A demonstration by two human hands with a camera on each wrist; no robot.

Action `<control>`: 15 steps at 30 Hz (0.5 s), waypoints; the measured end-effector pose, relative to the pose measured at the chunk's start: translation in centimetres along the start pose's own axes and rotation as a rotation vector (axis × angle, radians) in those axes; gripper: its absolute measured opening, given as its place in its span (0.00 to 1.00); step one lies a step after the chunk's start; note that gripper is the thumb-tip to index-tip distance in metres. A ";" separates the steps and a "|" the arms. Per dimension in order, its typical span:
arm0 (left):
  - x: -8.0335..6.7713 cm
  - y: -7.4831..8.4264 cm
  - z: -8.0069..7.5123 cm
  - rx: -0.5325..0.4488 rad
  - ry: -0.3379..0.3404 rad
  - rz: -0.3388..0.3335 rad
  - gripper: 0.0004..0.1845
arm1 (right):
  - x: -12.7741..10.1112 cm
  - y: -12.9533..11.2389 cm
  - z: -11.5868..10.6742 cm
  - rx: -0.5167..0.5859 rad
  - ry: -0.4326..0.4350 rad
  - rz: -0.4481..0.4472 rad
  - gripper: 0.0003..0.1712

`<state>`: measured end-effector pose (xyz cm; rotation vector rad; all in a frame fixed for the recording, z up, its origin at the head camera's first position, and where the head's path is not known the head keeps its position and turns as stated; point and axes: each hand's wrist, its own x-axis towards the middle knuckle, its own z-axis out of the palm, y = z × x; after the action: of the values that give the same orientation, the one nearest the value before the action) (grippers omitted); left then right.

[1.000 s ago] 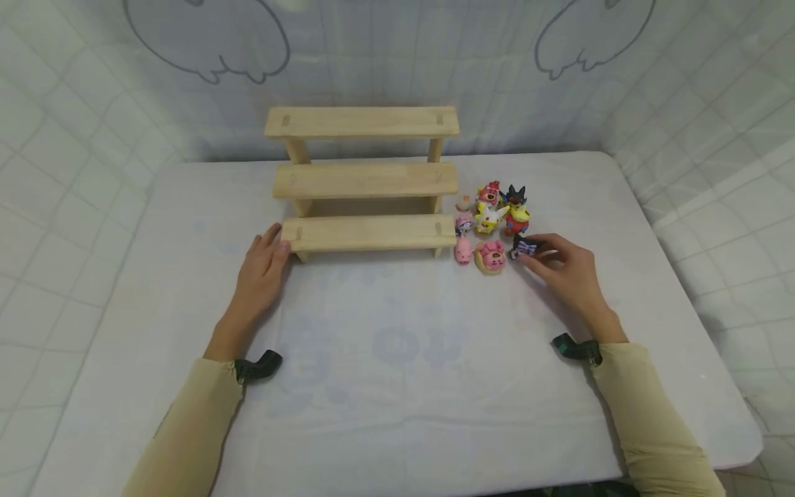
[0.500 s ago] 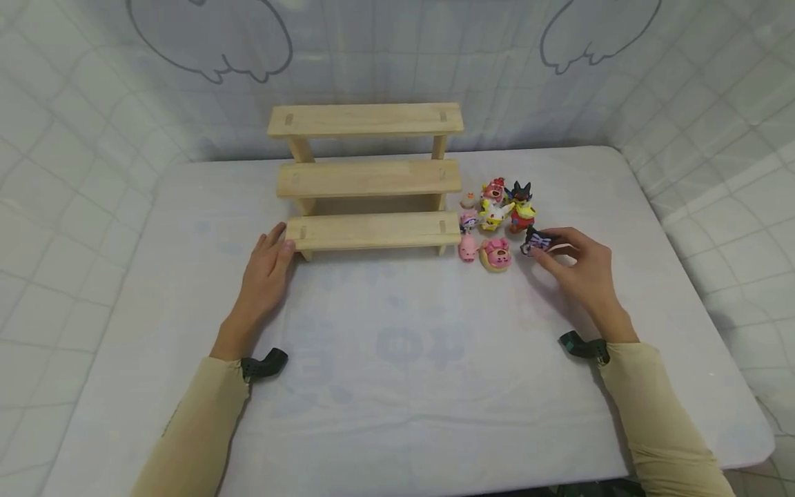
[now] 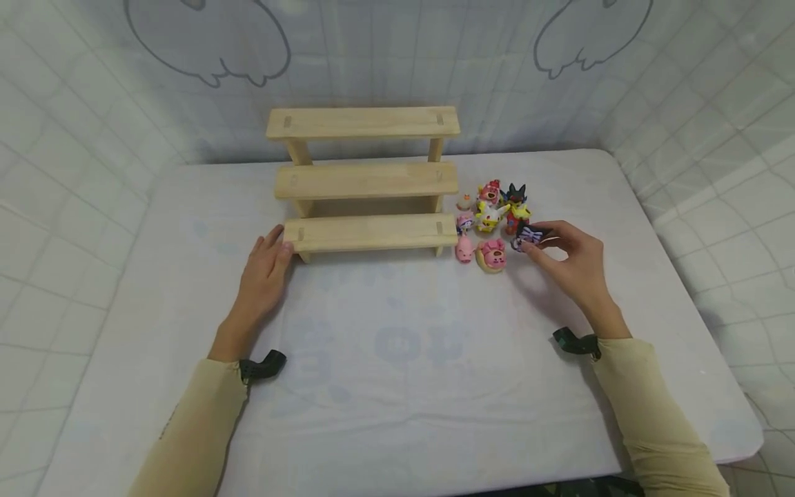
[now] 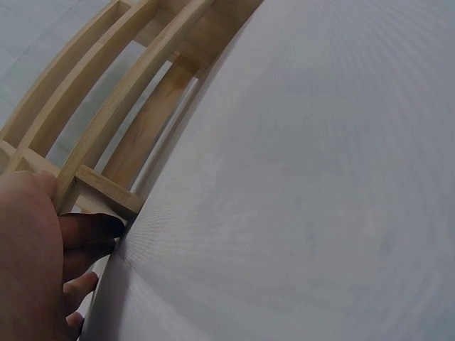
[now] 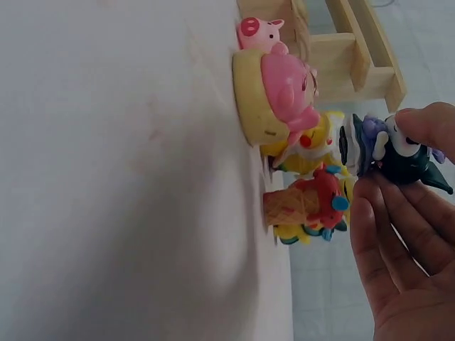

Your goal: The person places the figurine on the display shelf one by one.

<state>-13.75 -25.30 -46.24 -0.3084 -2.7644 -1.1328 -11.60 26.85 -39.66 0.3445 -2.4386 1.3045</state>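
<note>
My right hand (image 3: pixel 574 262) pinches a small black and purple figurine (image 3: pixel 528 237) between thumb and fingertips. The right wrist view shows this figurine (image 5: pixel 387 145) held off the table, its dark head by the thumb. Just left of it lie a pink figurine in a round tan base (image 3: pixel 492 256) and a pink pig figurine (image 3: pixel 464 250). My left hand (image 3: pixel 263 276) holds the left end of the lowest step of a three-tier wooden stand (image 3: pixel 373 232). In the left wrist view, its thumb lies along the step while the fingers (image 4: pixel 89 231) curl in by the leg.
Behind the pink pieces cluster several more figurines, among them a yellow and white one (image 3: pixel 488 217), a dark-eared one (image 3: pixel 515 195) and a red-capped one (image 3: pixel 489 192). A white cloth covers the table (image 3: pixel 397 386). Pale curtains with a grid pattern (image 3: pixel 410 62) surround it.
My right hand has raised the black and purple figurine off the table, beside the cluster. My left hand stays at the stand's end. The head view has shifted slightly.
</note>
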 end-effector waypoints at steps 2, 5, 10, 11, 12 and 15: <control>-0.1 -0.1 0.0 -0.001 0.002 0.003 0.33 | 0.4 -0.2 0.3 -0.001 -0.009 -0.011 0.19; -0.2 -0.2 0.1 0.008 0.004 0.019 0.33 | 1.1 0.3 0.9 -0.026 -0.020 -0.020 0.20; 0.0 -0.3 0.0 0.013 0.017 0.037 0.31 | 2.7 0.7 1.8 -0.003 -0.038 -0.043 0.22; 0.0 -0.3 0.0 0.016 0.017 0.038 0.31 | 2.9 0.4 1.9 0.003 -0.043 -0.042 0.22; 0.0 -0.3 0.0 0.019 0.017 0.038 0.31 | 3.2 0.1 2.1 0.004 -0.047 -0.041 0.23; 0.0 -0.2 0.0 0.028 0.012 0.035 0.32 | 3.9 -0.7 2.8 -0.002 -0.058 -0.048 0.23</control>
<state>-13.84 -25.41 -46.39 -0.3446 -2.7510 -1.0831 -15.37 23.95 -38.90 0.4438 -2.4630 1.2895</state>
